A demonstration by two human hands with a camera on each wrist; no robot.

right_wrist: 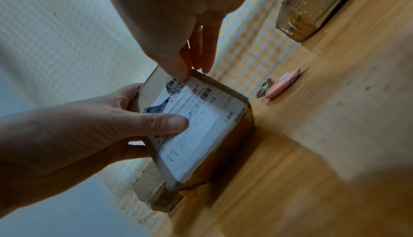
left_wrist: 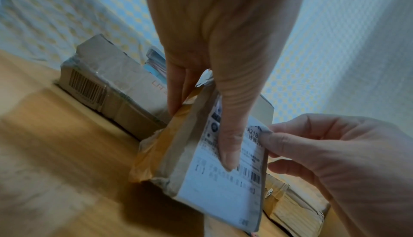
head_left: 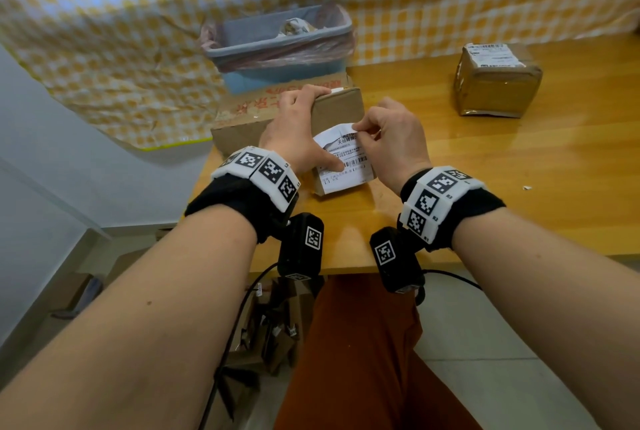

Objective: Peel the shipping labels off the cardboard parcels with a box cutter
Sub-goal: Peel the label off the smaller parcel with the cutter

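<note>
A small brown cardboard parcel (head_left: 341, 107) stands tilted on the wooden table (head_left: 485, 170). My left hand (head_left: 301, 128) grips it, fingers over its top edge and thumb pressing on the white shipping label (head_left: 346, 156). My right hand (head_left: 360, 128) pinches the label's upper corner, which is lifted off the cardboard and curled. In the right wrist view the label (right_wrist: 201, 126) is torn along its upper left. A pink box cutter (right_wrist: 282, 86) lies on the table beyond the parcel, in neither hand; the head view does not show it.
A second taped parcel (head_left: 497, 79) with a label on top sits at the back right. A larger cardboard box (head_left: 242, 118) stands behind the held parcel, at the table's left edge. A blue bin (head_left: 277, 45) with a plastic liner is beyond it. A crumpled scrap (right_wrist: 264, 87) lies beside the cutter.
</note>
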